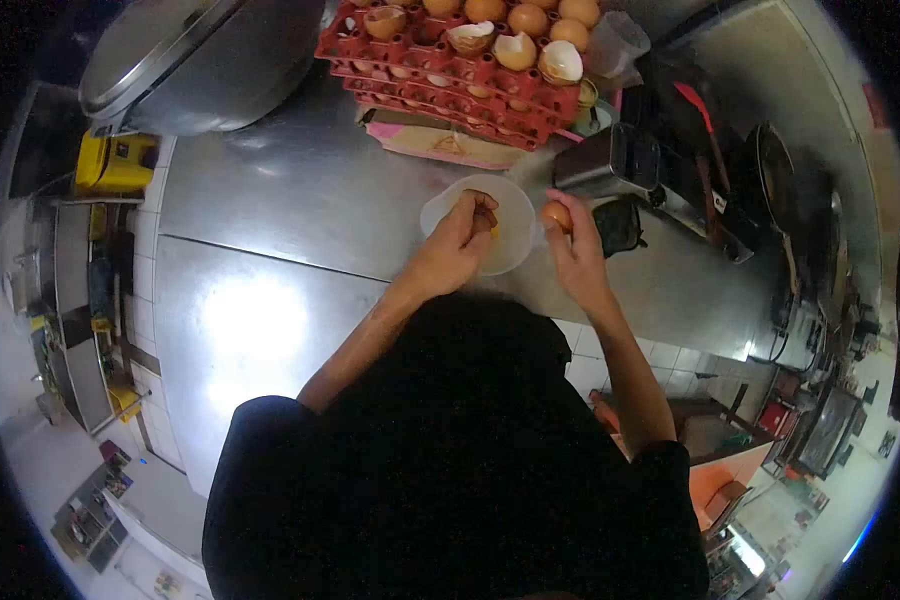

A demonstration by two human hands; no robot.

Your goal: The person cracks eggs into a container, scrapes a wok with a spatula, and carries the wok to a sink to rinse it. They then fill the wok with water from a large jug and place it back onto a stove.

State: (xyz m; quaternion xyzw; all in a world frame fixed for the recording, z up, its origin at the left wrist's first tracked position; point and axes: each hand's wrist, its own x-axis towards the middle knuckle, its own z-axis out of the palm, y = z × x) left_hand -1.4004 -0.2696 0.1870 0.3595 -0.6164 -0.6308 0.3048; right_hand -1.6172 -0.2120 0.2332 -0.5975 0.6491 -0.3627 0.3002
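A brown egg (557,215) is held in the fingers of my right hand (577,252), just to the right of a translucent plastic bowl (515,255). My left hand (457,240) is over the bowl with its fingers curled inward; what they hold, if anything, is hidden. A bit of yellow, like yolk, shows beside those fingers. Behind the bowl are stacked red egg trays (450,105). Whole brown eggs (527,18) and several broken eggshells (515,50) sit in the top tray.
The stack rests on a pinkish cardboard piece (440,145). A large metal pot (200,80) stands at the back left of the steel counter (280,190). To the right are a metal container (607,160), a small black container (618,225), a red-handled utensil (695,105) and a pan (773,170).
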